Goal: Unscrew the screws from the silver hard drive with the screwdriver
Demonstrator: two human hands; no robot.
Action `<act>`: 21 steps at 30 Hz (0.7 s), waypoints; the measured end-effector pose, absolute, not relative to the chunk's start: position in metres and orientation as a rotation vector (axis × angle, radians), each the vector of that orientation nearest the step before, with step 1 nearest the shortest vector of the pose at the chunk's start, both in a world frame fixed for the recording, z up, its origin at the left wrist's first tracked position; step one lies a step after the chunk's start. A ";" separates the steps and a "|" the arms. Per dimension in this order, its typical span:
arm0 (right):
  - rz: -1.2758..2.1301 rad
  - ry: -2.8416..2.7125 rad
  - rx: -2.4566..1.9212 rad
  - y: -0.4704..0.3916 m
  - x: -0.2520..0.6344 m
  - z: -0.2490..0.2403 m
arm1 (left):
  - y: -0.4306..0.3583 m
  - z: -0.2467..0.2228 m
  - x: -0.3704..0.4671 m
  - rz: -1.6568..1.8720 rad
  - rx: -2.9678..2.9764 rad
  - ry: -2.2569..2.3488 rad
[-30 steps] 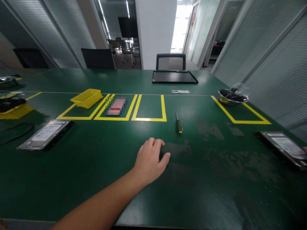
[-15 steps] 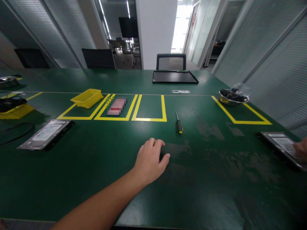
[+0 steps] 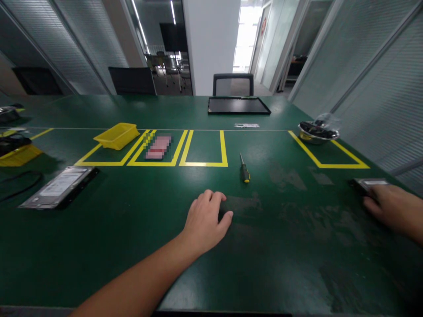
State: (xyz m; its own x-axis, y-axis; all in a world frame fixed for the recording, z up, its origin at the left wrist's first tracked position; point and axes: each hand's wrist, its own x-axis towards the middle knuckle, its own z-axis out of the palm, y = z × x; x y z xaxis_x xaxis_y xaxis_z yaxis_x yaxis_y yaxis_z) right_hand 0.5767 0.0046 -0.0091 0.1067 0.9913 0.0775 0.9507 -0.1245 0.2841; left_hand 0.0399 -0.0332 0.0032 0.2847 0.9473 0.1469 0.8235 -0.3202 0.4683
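Note:
My left hand (image 3: 207, 222) lies on the green table near its middle. Its fingers are slightly bent and the thumb stands apart, with nothing held. A screwdriver (image 3: 245, 172) with a dark green and yellow handle lies just beyond it. At the right, my right hand (image 3: 391, 207) is closed over a hard drive (image 3: 376, 181) lying label up. The hand covers most of the drive, and its fingertips are partly hidden and blurred. Another hard drive (image 3: 62, 187) lies label up on the left side of the table.
Yellow tape (image 3: 203, 164) marks several boxes on the table. A yellow tray (image 3: 118, 135) and a pixelated pink item (image 3: 159, 147) lie in two of them. A metal bowl (image 3: 318, 136) with dark items stands at right. Farther back are a flat black-framed panel (image 3: 238, 105) and chairs.
My right hand has come in from the right edge and moved left over the right hard drive. My left hand stays in place. The view has shifted slightly.

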 end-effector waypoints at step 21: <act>0.173 1.595 2.416 0.043 0.532 0.023 | -0.034 0.003 0.041 0.566 2.287 1.611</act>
State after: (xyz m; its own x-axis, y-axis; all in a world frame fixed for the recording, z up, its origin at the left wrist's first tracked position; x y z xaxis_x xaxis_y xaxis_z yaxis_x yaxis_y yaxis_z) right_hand 0.5321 0.0434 0.0230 0.3970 0.9172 -0.0340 0.8887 -0.3749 0.2642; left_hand 0.0405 -0.0338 0.0027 0.2988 0.9422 0.1512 0.8298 -0.3348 0.4465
